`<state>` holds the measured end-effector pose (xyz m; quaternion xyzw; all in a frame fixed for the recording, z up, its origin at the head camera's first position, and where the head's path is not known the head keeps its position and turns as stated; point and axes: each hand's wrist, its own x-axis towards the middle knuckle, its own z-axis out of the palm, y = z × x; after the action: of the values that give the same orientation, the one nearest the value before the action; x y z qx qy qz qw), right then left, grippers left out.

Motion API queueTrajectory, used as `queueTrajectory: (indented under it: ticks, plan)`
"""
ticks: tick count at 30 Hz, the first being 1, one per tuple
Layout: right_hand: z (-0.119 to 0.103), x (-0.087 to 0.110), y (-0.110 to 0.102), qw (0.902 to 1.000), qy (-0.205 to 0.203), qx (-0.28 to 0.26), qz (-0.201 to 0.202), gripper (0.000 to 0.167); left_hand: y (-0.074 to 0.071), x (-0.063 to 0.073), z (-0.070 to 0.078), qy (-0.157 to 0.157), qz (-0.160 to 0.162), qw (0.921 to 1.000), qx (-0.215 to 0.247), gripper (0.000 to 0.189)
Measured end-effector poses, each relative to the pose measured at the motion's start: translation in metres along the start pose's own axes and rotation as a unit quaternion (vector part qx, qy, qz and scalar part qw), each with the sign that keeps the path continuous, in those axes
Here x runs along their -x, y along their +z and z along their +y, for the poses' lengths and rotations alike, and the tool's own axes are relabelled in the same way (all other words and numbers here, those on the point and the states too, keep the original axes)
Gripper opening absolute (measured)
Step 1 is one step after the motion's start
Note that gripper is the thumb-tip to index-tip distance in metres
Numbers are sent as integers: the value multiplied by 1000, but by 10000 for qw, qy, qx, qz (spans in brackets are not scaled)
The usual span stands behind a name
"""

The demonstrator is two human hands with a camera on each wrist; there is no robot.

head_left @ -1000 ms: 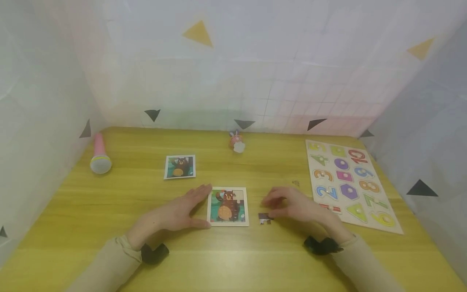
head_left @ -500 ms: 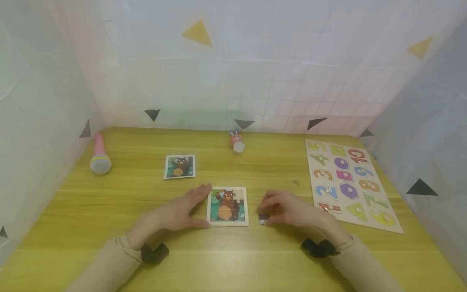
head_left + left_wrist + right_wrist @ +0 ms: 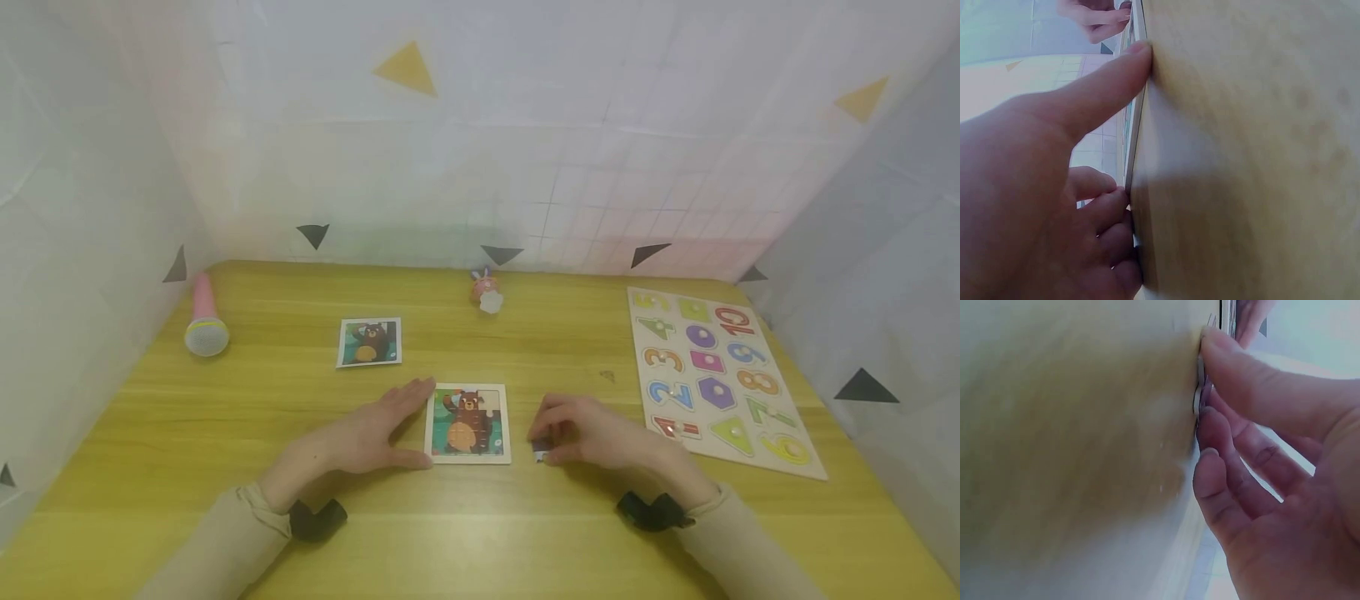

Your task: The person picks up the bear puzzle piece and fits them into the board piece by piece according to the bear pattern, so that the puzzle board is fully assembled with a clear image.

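Observation:
A square jigsaw puzzle [image 3: 467,425] of a brown bear lies on the table in a pale frame, with a bare pale patch at its upper right. My left hand [image 3: 375,432] rests at the frame's left side. Its thumb and fingers are spread, the thumb tip against the frame's edge in the left wrist view. To the right of the frame, my right hand [image 3: 588,429] pinches a small dark puzzle piece [image 3: 539,448] low over the table. The thumb and fingers cover much of that piece; its thin edge [image 3: 1197,400] shows in the right wrist view.
A bear picture card [image 3: 370,342] lies behind my left hand. Farther off are a pink toy microphone [image 3: 206,317] at left and a small bunny-eared figure [image 3: 486,291] at centre back. A number and shape board [image 3: 716,379] occupies the right side.
My right hand has shifted slightly left and closed its thumb and fingers on the puzzle piece, which is now more covered. My left hand and the frame have stayed in place.

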<state>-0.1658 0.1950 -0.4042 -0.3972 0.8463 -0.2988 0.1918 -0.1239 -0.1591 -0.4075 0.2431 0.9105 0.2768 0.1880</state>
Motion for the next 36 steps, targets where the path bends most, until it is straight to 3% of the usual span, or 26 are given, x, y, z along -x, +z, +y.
queueTrajectory:
  ticks: [9, 13, 21, 26, 32, 36]
  plan:
    - [-2, 1, 2, 9997, -34, 236, 2, 30, 0, -1, -1, -5, -27, 10000, 39, 103]
    - [-1, 2, 2, 9998, 192, -21, 48, 28, 0, 0, -1, 15, -16, 10000, 81, 103]
    - [3, 2, -6, 9931, 333, -510, 1003, 16, 0, -1, 0, -9, -33, 10000, 26, 103]
    - [0, -6, -8, 9854, 852, -515, 1383, 17, -1, 0, 0, -17, -14, 10000, 20, 103]
    - [-6, -22, -6, 9732, 1218, -1379, 1375, 10, 0, -1, -2, -7, 7, 10000, 2, 103]
    - [-10, -32, -5, 9687, 1105, -1780, 1331, 25, 0, 0, -1, 19, 16, 10000, 39, 102]
